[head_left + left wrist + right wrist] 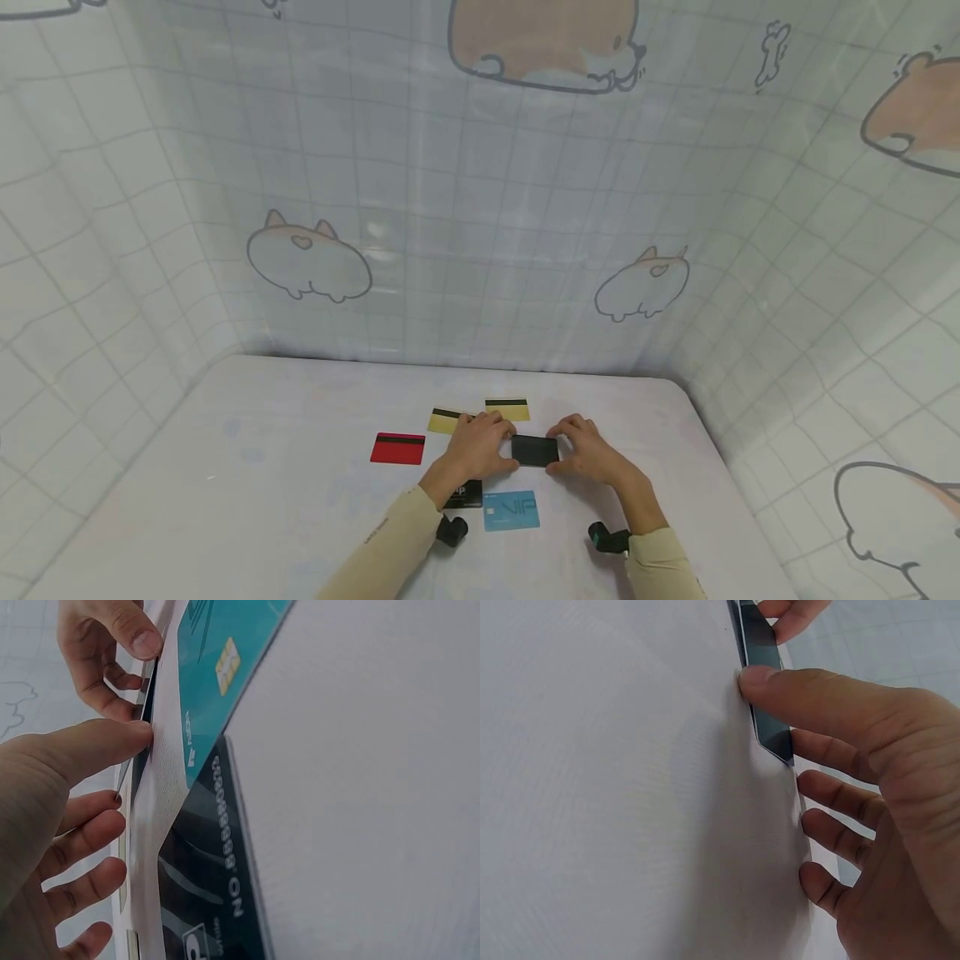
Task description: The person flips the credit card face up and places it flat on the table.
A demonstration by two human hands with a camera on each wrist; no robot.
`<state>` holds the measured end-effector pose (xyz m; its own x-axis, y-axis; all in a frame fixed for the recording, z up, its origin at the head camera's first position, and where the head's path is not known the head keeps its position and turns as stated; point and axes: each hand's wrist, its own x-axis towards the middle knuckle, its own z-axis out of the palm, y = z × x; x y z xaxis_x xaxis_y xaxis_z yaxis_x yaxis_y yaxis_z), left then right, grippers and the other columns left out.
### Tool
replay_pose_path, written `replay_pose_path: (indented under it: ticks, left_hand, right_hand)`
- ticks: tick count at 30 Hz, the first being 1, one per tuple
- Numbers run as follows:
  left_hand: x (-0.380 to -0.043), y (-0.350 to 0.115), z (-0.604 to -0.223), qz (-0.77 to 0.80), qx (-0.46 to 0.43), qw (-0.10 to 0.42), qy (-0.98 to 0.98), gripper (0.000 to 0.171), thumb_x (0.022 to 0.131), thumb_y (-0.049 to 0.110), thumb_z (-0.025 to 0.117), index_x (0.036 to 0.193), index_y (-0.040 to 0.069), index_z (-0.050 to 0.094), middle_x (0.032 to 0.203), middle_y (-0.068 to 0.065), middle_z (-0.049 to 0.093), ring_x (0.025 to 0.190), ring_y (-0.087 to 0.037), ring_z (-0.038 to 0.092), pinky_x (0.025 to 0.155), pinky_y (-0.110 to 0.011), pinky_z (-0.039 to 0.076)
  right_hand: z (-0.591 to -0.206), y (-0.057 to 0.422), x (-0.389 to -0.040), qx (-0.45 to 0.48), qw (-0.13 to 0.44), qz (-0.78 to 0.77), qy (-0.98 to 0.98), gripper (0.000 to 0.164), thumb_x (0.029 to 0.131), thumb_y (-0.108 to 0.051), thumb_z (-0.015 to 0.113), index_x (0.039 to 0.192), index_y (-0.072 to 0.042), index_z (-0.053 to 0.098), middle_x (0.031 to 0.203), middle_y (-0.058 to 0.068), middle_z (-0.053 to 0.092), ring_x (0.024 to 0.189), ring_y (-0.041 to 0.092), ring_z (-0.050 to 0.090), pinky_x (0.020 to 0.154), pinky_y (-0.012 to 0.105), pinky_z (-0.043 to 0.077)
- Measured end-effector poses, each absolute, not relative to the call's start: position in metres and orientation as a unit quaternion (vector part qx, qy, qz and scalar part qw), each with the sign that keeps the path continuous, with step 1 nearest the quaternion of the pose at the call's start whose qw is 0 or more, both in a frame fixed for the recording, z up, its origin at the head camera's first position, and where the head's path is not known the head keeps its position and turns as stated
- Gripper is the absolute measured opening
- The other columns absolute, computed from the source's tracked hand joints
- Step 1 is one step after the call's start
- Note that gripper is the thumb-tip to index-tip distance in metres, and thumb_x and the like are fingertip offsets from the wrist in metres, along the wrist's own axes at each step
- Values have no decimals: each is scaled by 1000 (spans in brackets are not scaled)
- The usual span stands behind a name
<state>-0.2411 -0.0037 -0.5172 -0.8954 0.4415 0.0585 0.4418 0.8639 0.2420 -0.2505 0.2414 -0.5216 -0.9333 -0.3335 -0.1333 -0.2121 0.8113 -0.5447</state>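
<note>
A dark card (535,451) lies between the two hands, level with the tabletop or just over it. My left hand (478,447) pinches its left side between thumb and index finger. On the opposite side my right hand (590,452) holds it the same way, thumb on the near edge. In the right wrist view the dark card (769,705) shows a second thin edge along it; whether that is another card I cannot tell. Nearest to the left wrist are a black card (206,862) with printed digits and a blue chip card (225,690), which touch or overlap in that view.
A red card (397,448) with a dark stripe lies at the left. Two yellow striped cards, one (441,420) partly behind the left hand and another (507,410), lie farther back. The white tabletop (262,500) ends at patterned cloth walls (465,250).
</note>
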Motion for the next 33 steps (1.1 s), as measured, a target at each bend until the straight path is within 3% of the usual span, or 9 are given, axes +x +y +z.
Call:
replay_pose_path:
  ticks: [14,24,33]
  left_hand:
    - [-239,-2,-521,-137,-231,1,-963,53,80,58,77,121,25,70,110,7,63,101,-16,59,94,-49,41]
    - [-238,-4,-518,-134,-244,4,-961,54,82,56,76,123,23,69,113,4,63,104,-17,59,95,-50,41]
    - [-237,-7,-522,-141,-253,5,-957,53,82,58,75,123,23,69,107,7,61,101,-14,58,94,-49,41]
  right_hand:
    - [-526,239,-250,-140,106,-275,945,54,70,-39,91,113,-23,63,124,-1,52,116,21,45,102,52,44]
    - [-526,239,-250,-153,95,-272,945,58,73,-42,87,118,-19,59,121,-3,55,114,21,46,102,50,44]
    - [-523,238,-246,-157,79,-305,936,54,73,-38,86,116,-22,57,115,-6,55,111,20,46,96,47,46]
